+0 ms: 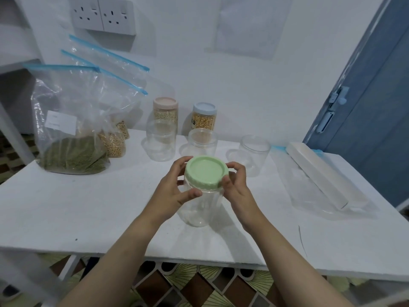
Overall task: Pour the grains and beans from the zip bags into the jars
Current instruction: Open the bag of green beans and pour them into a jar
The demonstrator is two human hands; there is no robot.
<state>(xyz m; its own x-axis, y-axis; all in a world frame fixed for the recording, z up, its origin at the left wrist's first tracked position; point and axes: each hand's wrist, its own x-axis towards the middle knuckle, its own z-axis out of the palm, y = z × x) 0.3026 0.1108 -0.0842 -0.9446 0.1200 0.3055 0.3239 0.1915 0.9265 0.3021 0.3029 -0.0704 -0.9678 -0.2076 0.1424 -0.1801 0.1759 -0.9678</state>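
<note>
While unscrewing lid [206, 172], left hand [174, 191] gripping jar [197, 207], right hand [234, 187] pinching lid rim; risking empty jar tipping on bench [88, 207].

White wall [221, 85] – twin sockets [103, 15], blue door [376, 96] right – white table [88, 207], patterned floor [199, 284]

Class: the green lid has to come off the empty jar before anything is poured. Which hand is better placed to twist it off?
Probably the right hand: its fingers pinch the green lid's rim. The left hand grips the empty jar below, steadying it.
</note>
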